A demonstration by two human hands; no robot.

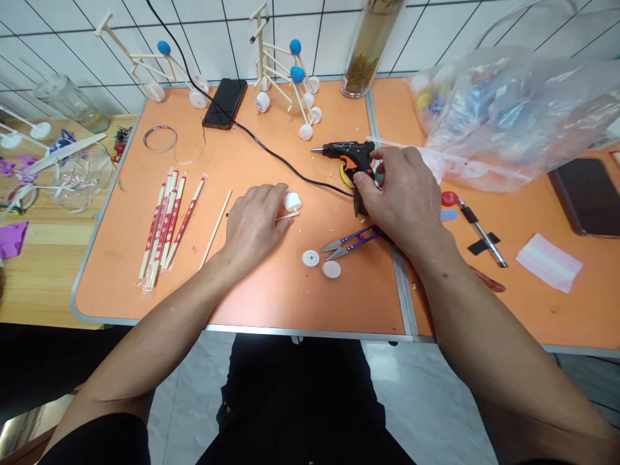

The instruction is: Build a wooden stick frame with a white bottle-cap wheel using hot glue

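My left hand rests low over the orange table, its fingers and thumb closed on a short wooden stick. Beside the fingertips is a white bottle cap; whether it is joined to the stick I cannot tell. With thumb and fingers, my right hand grips the back of a black hot glue gun, which lies with its nozzle toward the left. Thread snips with purple handles lie below it, near two white caps, one marked with rings and one plain.
Wrapped chopsticks and a bare stick lie left. Stick models with white wheels stand behind, near a phone and a tall jar. A black cord crosses the table. A plastic bag sits right.
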